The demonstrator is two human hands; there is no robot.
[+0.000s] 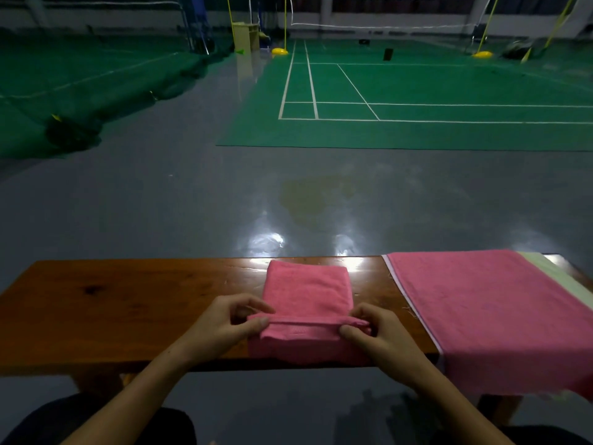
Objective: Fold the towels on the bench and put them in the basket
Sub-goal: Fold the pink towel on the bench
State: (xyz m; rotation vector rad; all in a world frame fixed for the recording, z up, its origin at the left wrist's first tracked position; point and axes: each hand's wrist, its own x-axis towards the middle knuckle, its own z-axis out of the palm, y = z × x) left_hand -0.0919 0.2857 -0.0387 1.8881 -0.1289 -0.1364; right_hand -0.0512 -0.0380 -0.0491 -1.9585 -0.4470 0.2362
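Note:
A partly folded pink towel (307,292) lies in the middle of the wooden bench (128,303). Its near edge is lifted into a fold. My left hand (224,326) pinches the left end of that fold between thumb and fingers. My right hand (378,335) pinches the right end the same way. A second pink towel (491,313) lies spread flat over the right part of the bench, hanging over the near edge. A pale green towel (558,277) peeks out beneath it at the far right. No basket is in view.
Beyond the bench lies a shiny grey floor (192,194) and a green badminton court (417,97) with nets and yellow post bases. Bench legs show below the near edge. Bare wood fills the bench's left half.

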